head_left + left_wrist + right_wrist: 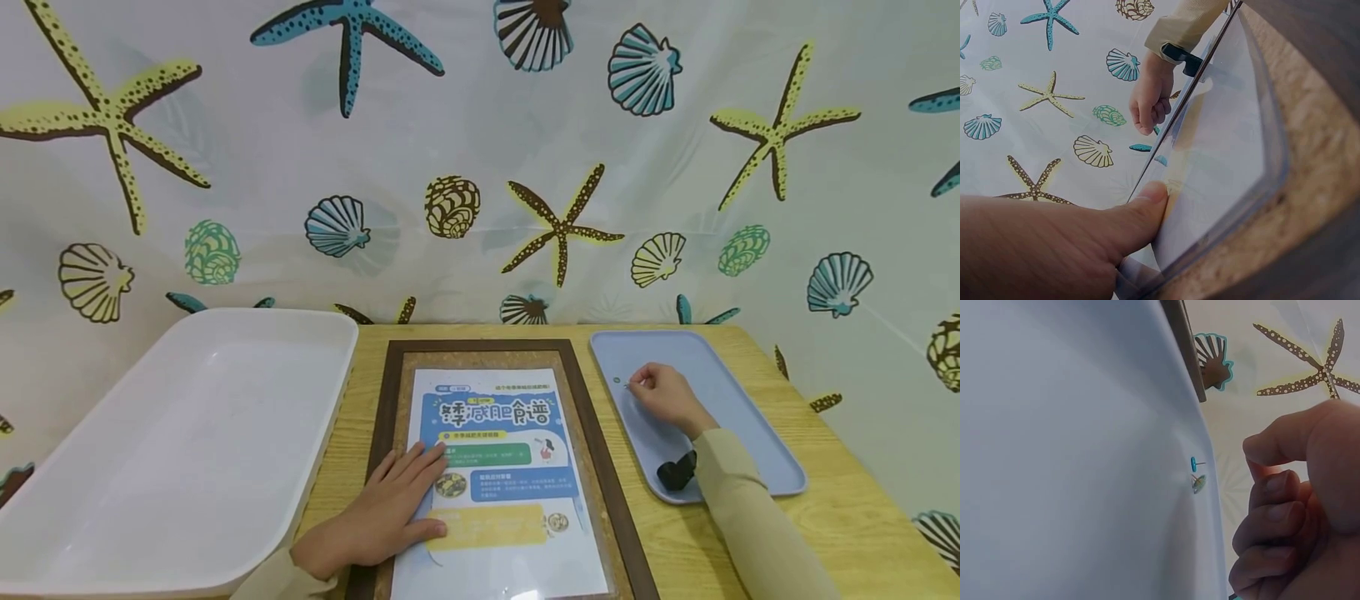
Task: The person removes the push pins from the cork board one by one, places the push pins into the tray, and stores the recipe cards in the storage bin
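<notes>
My left hand (401, 500) lies flat with fingers spread on the left side of a printed sheet (517, 533), which has a clear cover at its edge in the left wrist view. Beneath the sheet is a cork board (1310, 112) with a dark wooden frame (607, 471). My right hand (663, 396) is over the blue tray (723, 400), its fingers curled and fingertips low near the tray's left side. Close to those fingertips lie a blue thumbtack (1194, 464) and a greenish thumbtack (1199, 483). Nothing shows between thumb and forefinger in the right wrist view.
A large white tray (202, 450) stands left of the board on the wooden table (847, 508). Behind everything hangs a white curtain (420, 142) printed with starfish and shells. A small black device (677, 473) sits at my right wrist.
</notes>
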Available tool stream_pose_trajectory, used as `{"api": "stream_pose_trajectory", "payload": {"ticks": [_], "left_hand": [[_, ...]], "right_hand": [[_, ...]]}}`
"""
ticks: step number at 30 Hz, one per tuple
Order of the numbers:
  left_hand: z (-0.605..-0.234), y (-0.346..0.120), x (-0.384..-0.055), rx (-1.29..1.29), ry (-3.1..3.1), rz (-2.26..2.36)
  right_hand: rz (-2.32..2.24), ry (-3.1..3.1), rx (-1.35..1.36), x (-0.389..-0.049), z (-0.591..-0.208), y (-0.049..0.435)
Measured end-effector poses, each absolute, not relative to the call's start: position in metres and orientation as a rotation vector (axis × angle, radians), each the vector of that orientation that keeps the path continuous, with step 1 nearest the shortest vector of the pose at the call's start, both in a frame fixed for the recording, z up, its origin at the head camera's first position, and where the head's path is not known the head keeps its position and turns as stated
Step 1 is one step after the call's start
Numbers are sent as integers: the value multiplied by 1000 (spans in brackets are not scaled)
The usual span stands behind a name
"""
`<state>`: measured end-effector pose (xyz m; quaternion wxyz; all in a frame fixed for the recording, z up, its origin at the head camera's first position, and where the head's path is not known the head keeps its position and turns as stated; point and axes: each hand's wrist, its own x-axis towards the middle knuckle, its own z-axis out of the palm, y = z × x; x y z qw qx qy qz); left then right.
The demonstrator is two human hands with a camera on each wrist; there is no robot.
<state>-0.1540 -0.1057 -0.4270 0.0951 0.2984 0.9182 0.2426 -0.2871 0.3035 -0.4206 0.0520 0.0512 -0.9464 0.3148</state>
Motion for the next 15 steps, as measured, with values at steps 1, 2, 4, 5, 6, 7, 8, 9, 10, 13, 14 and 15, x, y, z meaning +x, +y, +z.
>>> {"api": "stream_pose_trajectory", "payload": {"ticks": [1, 2, 4, 5, 6, 7, 8, 9, 10, 13, 14, 15], "left_hand": [[-427, -106, -154, 882, 2721, 720], [-427, -106, -153, 880, 2721, 721], [-428, -106, -153, 877, 2721, 725], [-428, -106, -152, 875, 2719, 729], [-428, -106, -152, 879, 2718, 729], [-428, -106, -151, 879, 2715, 733], [-428, -107, -151, 884, 2713, 733], [-428, -107, -150, 890, 2711, 732], [-428, -107, -150, 898, 2712, 731], [-428, -107, -151, 918, 2718, 722], [-427, -107, -152, 923, 2723, 716], [-427, -108, -152, 924, 2728, 711]], "right_hand": [[963, -2882, 151, -287, -420, 302], [964, -2888, 152, -286, -420, 302], [966, -2892, 155, -285, -420, 300], [968, -2897, 155, -285, -420, 299], [970, -2901, 162, -284, -420, 298], [975, -2905, 168, -283, -420, 297], [977, -2909, 178, -282, -419, 296], [986, -2912, 190, -281, -419, 294], [994, -2916, 202, -280, -419, 293], [1006, -2928, 257, -277, -416, 289], [1010, -2931, 276, -276, -415, 288], [1016, -2934, 298, -275, -413, 286]]}}
